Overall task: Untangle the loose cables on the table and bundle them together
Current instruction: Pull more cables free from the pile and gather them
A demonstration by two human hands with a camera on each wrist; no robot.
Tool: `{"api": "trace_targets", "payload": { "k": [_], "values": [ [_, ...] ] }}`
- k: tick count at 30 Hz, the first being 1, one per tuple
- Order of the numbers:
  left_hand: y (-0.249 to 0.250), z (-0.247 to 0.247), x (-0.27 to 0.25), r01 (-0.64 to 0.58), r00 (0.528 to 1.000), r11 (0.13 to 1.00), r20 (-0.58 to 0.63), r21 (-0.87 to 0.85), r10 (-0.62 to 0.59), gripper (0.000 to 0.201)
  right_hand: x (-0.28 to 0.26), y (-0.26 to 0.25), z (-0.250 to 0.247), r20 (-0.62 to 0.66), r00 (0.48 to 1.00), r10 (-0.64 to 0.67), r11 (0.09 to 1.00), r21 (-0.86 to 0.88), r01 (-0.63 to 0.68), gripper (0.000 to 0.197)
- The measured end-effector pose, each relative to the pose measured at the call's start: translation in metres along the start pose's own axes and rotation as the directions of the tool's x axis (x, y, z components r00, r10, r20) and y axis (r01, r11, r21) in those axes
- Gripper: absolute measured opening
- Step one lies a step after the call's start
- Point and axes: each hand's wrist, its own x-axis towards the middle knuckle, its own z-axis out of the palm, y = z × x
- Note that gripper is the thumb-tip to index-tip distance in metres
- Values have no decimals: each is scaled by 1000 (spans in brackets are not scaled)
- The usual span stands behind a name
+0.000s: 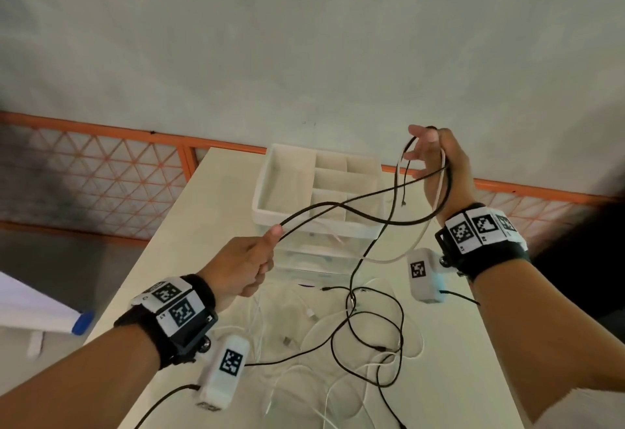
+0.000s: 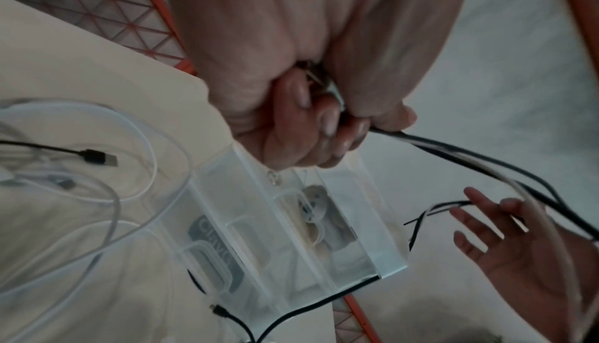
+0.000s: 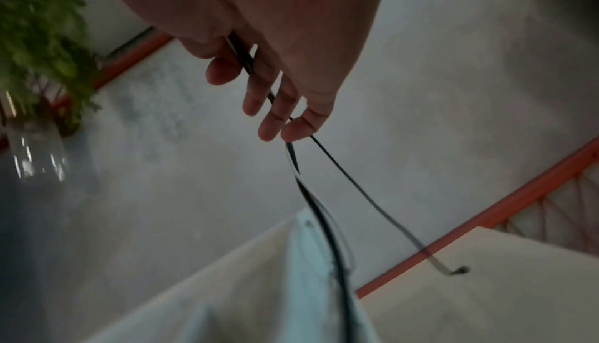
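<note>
My left hand is raised above the table and grips a black cable together with a thin white cable in its fist. Both cables run up and right to my right hand, held higher. They loop over its palm while its fingers stay spread and nearly straight. A short black end with a small plug dangles from that hand. Below, the black cable drops into a loose tangle of black and white cables on the table.
A white organiser with clear drawers stands on the cream table behind the tangle. An orange mesh railing runs past the table's far end. A plant stands off to the side on the floor.
</note>
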Motion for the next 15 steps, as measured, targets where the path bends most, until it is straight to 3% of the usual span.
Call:
{"api": "trace_targets", "payload": {
  "k": [5,7,9,12,15],
  "values": [
    [-8,5,4,29,999,998,18,55,-30,48,17,14,-19,-31,997,-69,997,29,69,20],
    [-14,12,8,47,999,993,-11,104,-46,48,18,12,-20,-21,977,-214,968,-139,209,30],
    [-20,18,13,88,995,989,-65,123,-80,50,16,20,-21,30,955,-294,874,-395,281,44],
    [-32,20,18,172,981,979,-111,111,-159,50,13,35,-26,-19,1000,-17,808,-589,2,48],
    [-38,22,21,187,980,966,-99,177,-172,50,17,36,-27,-53,983,178,721,-673,-167,45]
  ]
}}
